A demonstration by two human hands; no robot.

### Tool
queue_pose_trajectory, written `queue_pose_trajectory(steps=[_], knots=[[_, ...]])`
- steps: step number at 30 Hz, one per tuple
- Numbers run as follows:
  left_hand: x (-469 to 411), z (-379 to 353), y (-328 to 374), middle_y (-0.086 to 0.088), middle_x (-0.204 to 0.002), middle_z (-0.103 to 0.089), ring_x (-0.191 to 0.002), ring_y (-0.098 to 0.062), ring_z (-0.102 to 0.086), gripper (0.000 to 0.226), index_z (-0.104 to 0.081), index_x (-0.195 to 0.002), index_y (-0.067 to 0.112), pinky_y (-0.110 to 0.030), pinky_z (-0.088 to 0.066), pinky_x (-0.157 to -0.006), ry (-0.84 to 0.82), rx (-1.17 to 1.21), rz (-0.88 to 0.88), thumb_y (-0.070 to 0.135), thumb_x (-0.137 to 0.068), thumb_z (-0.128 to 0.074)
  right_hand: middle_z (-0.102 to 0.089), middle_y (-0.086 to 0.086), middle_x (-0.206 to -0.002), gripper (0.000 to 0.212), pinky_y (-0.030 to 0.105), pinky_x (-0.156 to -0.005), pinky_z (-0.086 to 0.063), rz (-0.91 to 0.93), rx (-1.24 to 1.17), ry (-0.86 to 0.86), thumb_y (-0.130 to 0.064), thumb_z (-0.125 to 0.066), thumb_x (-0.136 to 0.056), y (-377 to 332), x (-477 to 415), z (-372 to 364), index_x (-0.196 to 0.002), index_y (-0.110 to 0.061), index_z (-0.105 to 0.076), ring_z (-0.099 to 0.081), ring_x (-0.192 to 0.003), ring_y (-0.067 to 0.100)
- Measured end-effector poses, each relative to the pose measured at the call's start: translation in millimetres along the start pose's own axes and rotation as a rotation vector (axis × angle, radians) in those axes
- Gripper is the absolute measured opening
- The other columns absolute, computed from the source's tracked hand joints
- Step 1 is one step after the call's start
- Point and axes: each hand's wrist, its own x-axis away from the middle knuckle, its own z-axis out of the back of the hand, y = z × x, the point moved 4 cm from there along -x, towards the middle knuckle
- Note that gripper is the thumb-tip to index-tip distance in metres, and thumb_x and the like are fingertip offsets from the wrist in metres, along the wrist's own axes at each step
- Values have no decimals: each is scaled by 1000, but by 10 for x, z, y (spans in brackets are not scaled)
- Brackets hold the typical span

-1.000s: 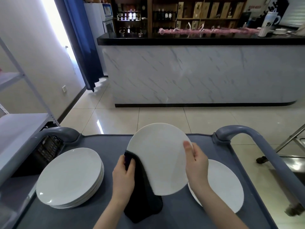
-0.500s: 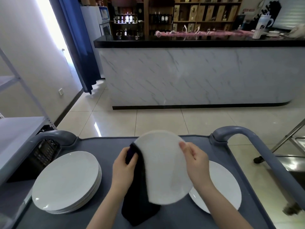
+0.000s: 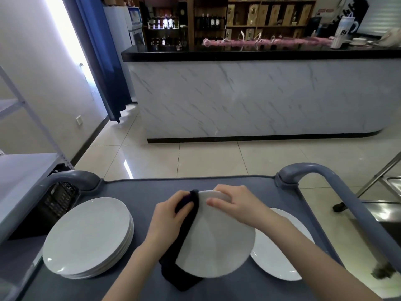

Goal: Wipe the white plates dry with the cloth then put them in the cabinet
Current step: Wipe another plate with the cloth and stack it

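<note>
Head view: a round white ceramic plate [image 3: 214, 240] is held in the middle of the scene, tilted, with its far rim raised above the grey cart surface [image 3: 147, 192] and its near edge low over it. A dark cloth [image 3: 184, 231] of soft fabric lies along the plate's left rim and hangs down below its near edge. The left hand [image 3: 167, 216] grips the upper end of this cloth, fingers curled round it and pressing it to the plate's far-left rim. The right hand [image 3: 236, 205] grasps the far rim, with the thumb on the face that shows and the fingers curled over the edge.

To the left on the surface stands a stack of white plates [image 3: 86, 235], apart from the held plate. To the right lies a single white plate [image 3: 280, 253], partly covered by the held plate and the right forearm. A curved grey handle rail [image 3: 338, 192] runs along the cart's right side, and another [image 3: 71, 179] bends at the far-left corner.

Beyond the cart are a glossy tiled floor [image 3: 212, 157], a marble-fronted bar with a black top [image 3: 260, 96], a blue curtain [image 3: 102, 57] at far left and a light metal shelf unit [image 3: 23, 170] at left.
</note>
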Motion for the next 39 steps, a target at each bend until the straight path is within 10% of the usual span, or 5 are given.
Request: queue_pose_trajectory(steps=[4,12,24,32,39], knots=[[48,-85,-50,19,-82,-69,-78,3,-63,28,-64,-87,43,-7,-43,-68,25,76,75,15,-92,-62,-54,0,-64,33,24,-60,-34,45,-235,144,-41,-60,-96,50,91,-69,-72,-19,-61,-45,-61,6],[307,-120,-253,23,-85,-65,-78,4,-58,15,-56,-90,37,-25,-41,-67,404,229,347,23,-96,-52,-42,-1,-63,44,29,-59,-33,-339,-763,759,-42,-54,-98,207,276,-223,-71,-7,-52,-37,-63,10],[-63,55,23,17,-78,-67,-72,3,-60,23,-61,-86,37,-7,-43,-65,-33,29,70,15,-85,-69,-49,-3,-62,31,17,-56,-31,70,-308,187,-35,-57,-98,-82,196,-20,-69,-22,-59,-41,-59,4],[128,21,-213,17,-85,-69,-79,0,-62,21,-62,-93,34,-22,-45,-72,305,286,290,14,-95,-58,-33,-11,-57,46,18,-50,-27,-224,-652,700,-38,-52,-101,90,365,-111,-60,-21,-37,-30,-55,8],[135,147,-117,21,-89,-69,-84,5,-61,42,-61,-90,51,-8,-44,-71,252,213,134,10,-95,-56,-70,-19,-84,21,13,-66,-47,-81,-299,395,-58,-58,-85,97,269,92,-95,-40,-63,-64,-78,-1]])
